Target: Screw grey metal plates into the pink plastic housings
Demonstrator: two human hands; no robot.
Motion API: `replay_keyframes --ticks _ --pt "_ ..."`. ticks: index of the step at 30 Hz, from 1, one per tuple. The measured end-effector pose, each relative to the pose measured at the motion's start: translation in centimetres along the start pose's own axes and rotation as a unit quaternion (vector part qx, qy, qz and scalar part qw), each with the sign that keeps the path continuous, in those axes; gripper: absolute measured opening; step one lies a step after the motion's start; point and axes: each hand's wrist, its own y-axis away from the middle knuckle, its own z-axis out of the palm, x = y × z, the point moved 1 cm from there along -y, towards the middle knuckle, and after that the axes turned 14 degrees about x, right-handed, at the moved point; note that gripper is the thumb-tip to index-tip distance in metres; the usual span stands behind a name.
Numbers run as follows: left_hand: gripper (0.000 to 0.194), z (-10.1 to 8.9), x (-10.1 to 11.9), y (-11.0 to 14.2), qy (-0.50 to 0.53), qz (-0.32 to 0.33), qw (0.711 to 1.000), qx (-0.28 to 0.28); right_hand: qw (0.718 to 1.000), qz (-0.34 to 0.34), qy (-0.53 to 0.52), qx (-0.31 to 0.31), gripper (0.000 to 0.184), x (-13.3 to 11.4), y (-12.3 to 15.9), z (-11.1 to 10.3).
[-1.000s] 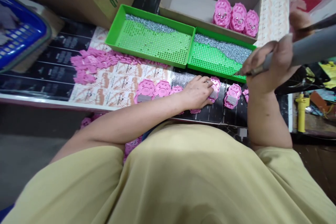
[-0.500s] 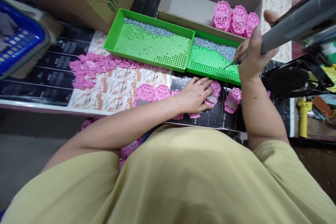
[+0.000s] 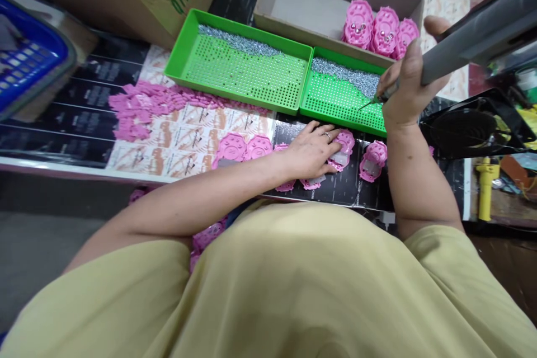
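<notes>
My left hand (image 3: 312, 148) rests palm-down on a pink plastic part (image 3: 343, 148) on the black strip at the table's front edge, fingers spread over it. My right hand (image 3: 405, 86) is wrapped round a grey electric screwdriver (image 3: 474, 39). Its thin tip points down at the small screws in the right green tray (image 3: 335, 103). Another pink part (image 3: 372, 158) lies just right of my left hand, and two more pink parts (image 3: 245, 148) lie to its left.
A second green tray (image 3: 235, 67) with screws sits to the left. A cardboard box (image 3: 302, 5) behind holds three finished pink parts (image 3: 380, 28). A heap of small pink pieces (image 3: 142, 106) lies left; a blue basket (image 3: 25, 61) stands at far left.
My right hand swung the screwdriver up and left, bringing its tip over the right green tray's screws. My left hand stayed on the pink part.
</notes>
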Motion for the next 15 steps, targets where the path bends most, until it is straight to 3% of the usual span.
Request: replay_keyframes --ticks 5,10,15 --pt "0.049 0.0 0.1 0.0 -0.011 0.001 1.000 -0.001 0.998 -0.034 0.044 0.030 0.059 -0.3 -0.1 0.1" --pt "0.051 -0.1 0.2 0.1 0.004 -0.009 1.000 -0.006 1.000 -0.019 0.012 0.001 0.051 -1.1 0.0 0.3" --pt "0.054 -0.1 0.4 -0.2 0.022 -0.021 1.000 -0.003 1.000 -0.008 0.006 0.010 0.061 -1.7 -0.2 0.4"
